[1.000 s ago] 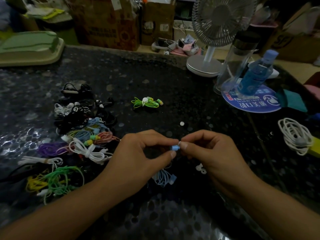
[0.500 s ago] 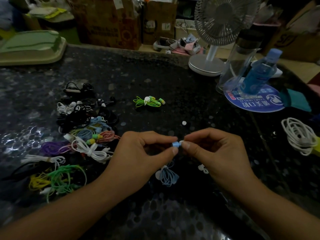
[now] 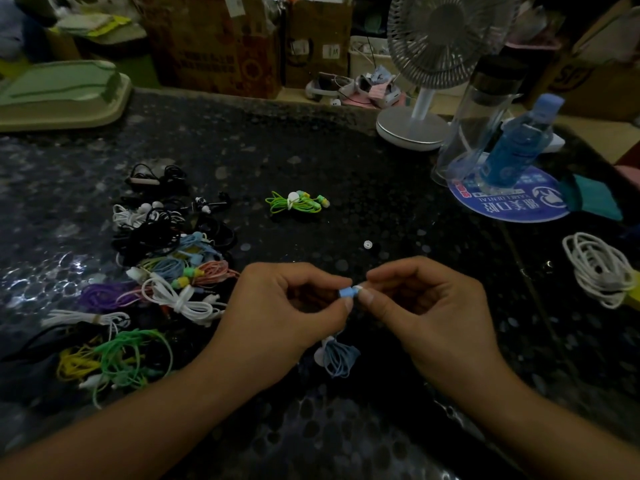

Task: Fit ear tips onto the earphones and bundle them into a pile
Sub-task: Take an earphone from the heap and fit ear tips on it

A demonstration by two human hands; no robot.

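Dark speckled table: earphone pile, green bundle, fan.

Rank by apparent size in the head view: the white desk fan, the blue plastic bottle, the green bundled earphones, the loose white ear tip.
1. White desk fan
2. Blue plastic bottle
3. Green bundled earphones
4. Loose white ear tip

The fan stands farthest away, yet looks largest.

Blue earbud meets white ear tip — cord bundle dangling below
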